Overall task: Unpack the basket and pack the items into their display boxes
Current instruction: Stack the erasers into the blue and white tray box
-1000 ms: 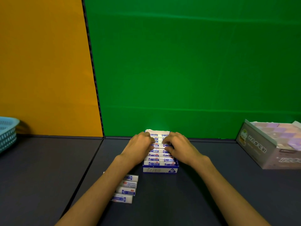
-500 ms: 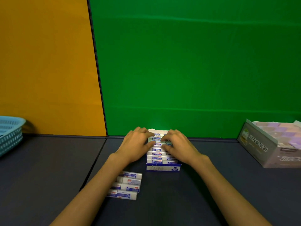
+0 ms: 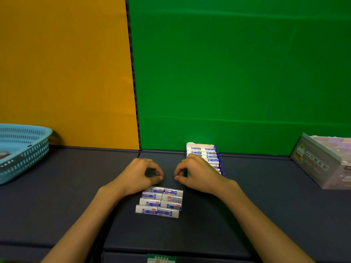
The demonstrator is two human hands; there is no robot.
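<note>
Neither grip holds anything: left hand [image 3: 140, 173] and right hand [image 3: 197, 173] hover loosely curled above the loose erasers [image 3: 161, 203], which look light, rigid, best pinched by their long sides.

The dark table [image 3: 57, 205] carries a blue basket [image 3: 24, 154] at left. Loose erasers [image 3: 160, 203] lie centrally. Two display boxes [image 3: 212, 158] [image 3: 322, 166] sit at right.

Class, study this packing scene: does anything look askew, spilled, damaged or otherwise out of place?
Nothing spilled or damaged. A small pile of erasers lies on the table outside the blue display box, stacked slightly unevenly.
</note>
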